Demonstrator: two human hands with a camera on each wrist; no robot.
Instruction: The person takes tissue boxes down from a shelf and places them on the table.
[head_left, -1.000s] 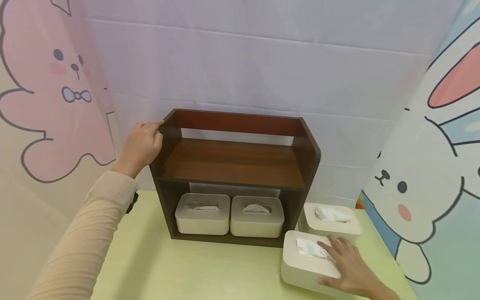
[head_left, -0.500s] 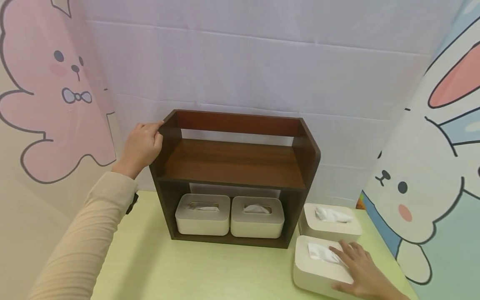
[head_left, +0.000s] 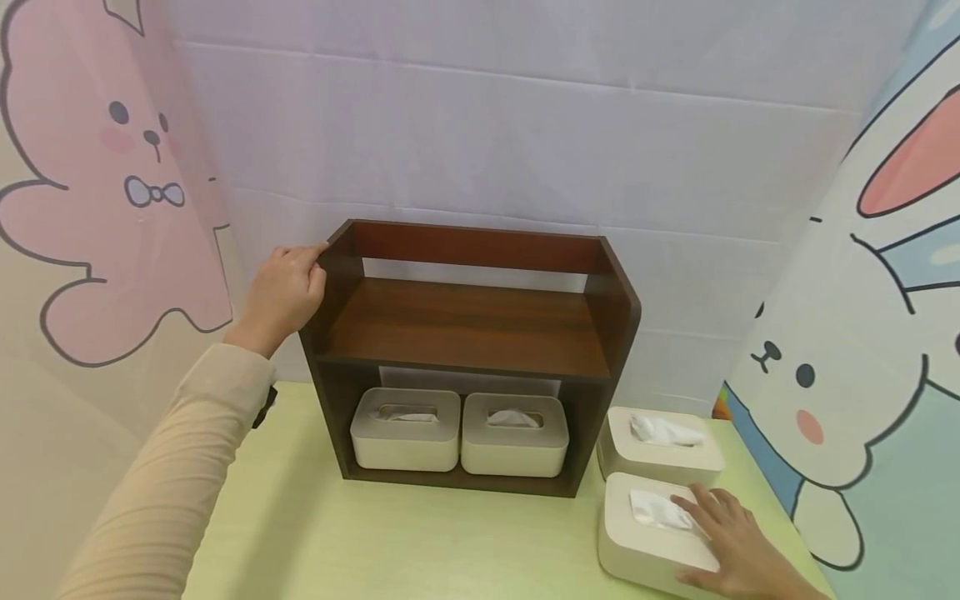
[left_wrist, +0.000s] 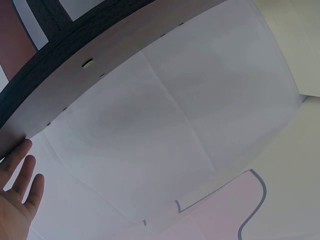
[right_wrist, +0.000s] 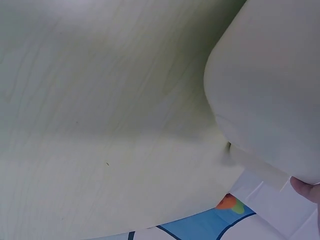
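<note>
Yellow-green table (head_left: 405, 542) | brown shelf (head_left: 465, 321) atop | lilac backdrop (head_left: 487, 150) | printed rabbit (head_left: 847, 392)

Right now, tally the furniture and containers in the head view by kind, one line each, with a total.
Dark brown wooden two-tier shelf: 1
Cream, round-cornered tissue boxes: 4 (two inside the shelf, two to its right)
Pale yellow-green table: 1
Total: 6

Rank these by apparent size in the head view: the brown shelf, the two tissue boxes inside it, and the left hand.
1. Brown shelf
2. Left tissue box and right tissue box: alike, unranked
3. Left hand
</note>
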